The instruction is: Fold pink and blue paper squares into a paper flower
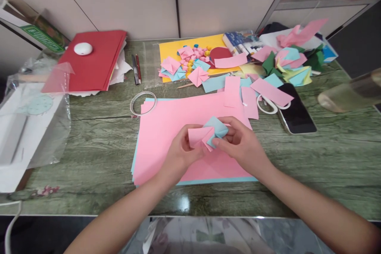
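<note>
Between my two hands, above a stack of pink and blue paper sheets (pixel 166 135), are two folded paper pieces that meet in the middle. My left hand (pixel 183 149) is closed on the folded pink paper (pixel 198 135), its thumb along the lower edge. The folded light blue paper (pixel 218 127) is pinched in my right hand (pixel 242 143), thumb in front and fingers behind. The pink and blue pieces overlap; whether one is tucked inside the other I cannot tell.
Pink paper strips (pixel 232 91), white-handled scissors (pixel 268 105) and a phone (pixel 297 109) lie right of the stack. A tape roll (pixel 143 104) rests at its top left corner. Folded pieces cover a yellow sheet (pixel 169 49). A glass container (pixel 351 91) stands far right.
</note>
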`<state>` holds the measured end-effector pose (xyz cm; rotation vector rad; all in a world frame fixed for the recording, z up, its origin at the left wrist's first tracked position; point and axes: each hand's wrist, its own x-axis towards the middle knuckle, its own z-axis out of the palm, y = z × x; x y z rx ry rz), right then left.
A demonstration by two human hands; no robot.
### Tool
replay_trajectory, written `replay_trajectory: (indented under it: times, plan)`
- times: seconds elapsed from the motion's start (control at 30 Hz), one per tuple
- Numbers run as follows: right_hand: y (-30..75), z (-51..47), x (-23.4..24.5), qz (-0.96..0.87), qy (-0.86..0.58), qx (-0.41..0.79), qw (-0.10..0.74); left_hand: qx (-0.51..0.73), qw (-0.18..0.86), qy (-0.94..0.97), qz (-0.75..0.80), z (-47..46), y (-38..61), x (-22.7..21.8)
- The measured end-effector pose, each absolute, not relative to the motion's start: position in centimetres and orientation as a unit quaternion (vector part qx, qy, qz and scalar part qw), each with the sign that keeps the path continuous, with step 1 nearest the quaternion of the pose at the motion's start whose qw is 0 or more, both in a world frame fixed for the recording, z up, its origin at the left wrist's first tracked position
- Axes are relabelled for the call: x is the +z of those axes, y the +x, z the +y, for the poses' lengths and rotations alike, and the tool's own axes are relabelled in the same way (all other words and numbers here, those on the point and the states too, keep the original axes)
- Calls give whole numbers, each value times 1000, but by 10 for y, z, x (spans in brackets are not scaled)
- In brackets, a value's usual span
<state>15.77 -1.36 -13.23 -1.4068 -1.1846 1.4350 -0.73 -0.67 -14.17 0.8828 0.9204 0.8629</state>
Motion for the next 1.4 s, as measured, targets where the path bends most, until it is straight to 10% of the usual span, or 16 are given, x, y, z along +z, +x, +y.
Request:
replay_trajectory:
  times: [1.4]
  plan:
    - [143,-27,-141,-475,-554,496,471,422,735,336,411,-10,0,-152]
